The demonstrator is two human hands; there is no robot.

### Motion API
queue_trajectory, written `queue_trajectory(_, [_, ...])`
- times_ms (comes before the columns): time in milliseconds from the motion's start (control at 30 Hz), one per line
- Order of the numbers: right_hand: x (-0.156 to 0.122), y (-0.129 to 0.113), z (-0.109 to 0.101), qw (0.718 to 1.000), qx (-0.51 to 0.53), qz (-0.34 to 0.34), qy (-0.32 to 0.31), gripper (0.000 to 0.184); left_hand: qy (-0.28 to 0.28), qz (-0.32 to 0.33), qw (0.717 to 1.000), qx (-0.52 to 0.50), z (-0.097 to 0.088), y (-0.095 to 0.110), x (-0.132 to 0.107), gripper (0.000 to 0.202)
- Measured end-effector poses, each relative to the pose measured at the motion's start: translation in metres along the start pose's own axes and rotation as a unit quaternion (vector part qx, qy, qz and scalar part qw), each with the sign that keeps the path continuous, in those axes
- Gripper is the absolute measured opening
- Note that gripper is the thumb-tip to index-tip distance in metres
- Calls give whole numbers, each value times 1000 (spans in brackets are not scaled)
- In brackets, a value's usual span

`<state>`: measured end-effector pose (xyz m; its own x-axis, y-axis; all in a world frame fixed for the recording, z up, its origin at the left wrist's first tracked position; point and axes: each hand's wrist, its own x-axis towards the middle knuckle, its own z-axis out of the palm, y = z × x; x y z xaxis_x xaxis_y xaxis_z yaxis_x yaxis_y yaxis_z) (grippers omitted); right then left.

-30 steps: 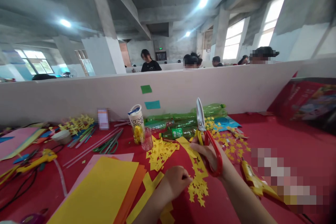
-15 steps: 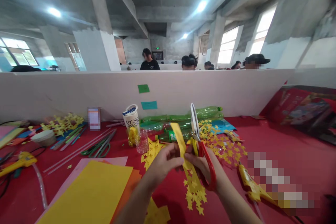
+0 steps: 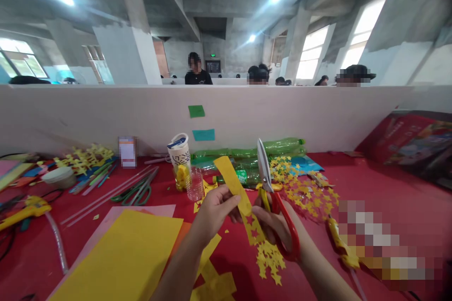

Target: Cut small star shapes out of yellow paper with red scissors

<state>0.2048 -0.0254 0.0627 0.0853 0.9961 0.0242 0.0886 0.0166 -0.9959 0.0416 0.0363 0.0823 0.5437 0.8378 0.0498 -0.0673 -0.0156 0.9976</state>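
Observation:
My left hand (image 3: 219, 204) pinches a yellow paper strip (image 3: 237, 188) that stands on a slant, its lower end pierced with star-shaped holes. Around the scissors (image 3: 265, 169), which have red handles with some yellow and blades pointing up, my right hand (image 3: 277, 223) is closed. Its fingertips are close against the strip; whether they grip it too is unclear. Below both hands lies a small heap of yellow paper stars (image 3: 270, 258). More yellow stars (image 3: 307, 193) are spread behind and to the right. Yellow paper pieces (image 3: 213, 280) lie near my left forearm.
Yellow sheets (image 3: 123, 249) lie stacked at left. Green-handled scissors (image 3: 141, 193), a patterned cup (image 3: 179, 155), a clear cup (image 3: 195, 184) and green bottles (image 3: 243, 153) stand or lie behind. Yellow glue guns (image 3: 30, 211) are at both sides. A white partition (image 3: 247, 113) closes the back.
The strip has swung so its upper end leans further left, and its punched star holes now show. The scissors remain in my right hand. The whole view has shifted slightly.

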Motion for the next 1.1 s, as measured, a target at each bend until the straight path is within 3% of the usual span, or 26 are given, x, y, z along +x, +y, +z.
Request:
queue_trajectory(233, [-3,-12,2,998,-21,46,26,13,-73,-4,997,9,5,1,-4,15])
queue_trajectory(433, [-8,-14,-1,999,-18,31,6,27,-45,5,998,41,6,-3,-4,21])
queue_trajectory(633, [-7,-7,0,1000,16,17,4,28,-133,-26,990,40,10,4,-10,25])
queue_trajectory(733, [-7,1,0,999,43,-6,18,31,-145,-8,989,10,14,7,-12,18])
queue_trajectory(833, [-6,8,2,996,62,-38,56,37,-122,1,993,9,17,8,-11,7])
queue_trajectory(1000, [-5,6,1,994,62,-47,75,43,-63,-17,998,-22,16,5,-9,19])
queue_trajectory(1100, [-6,2,-5,997,55,-23,53,43,32,-12,999,-42,4,8,-9,19])
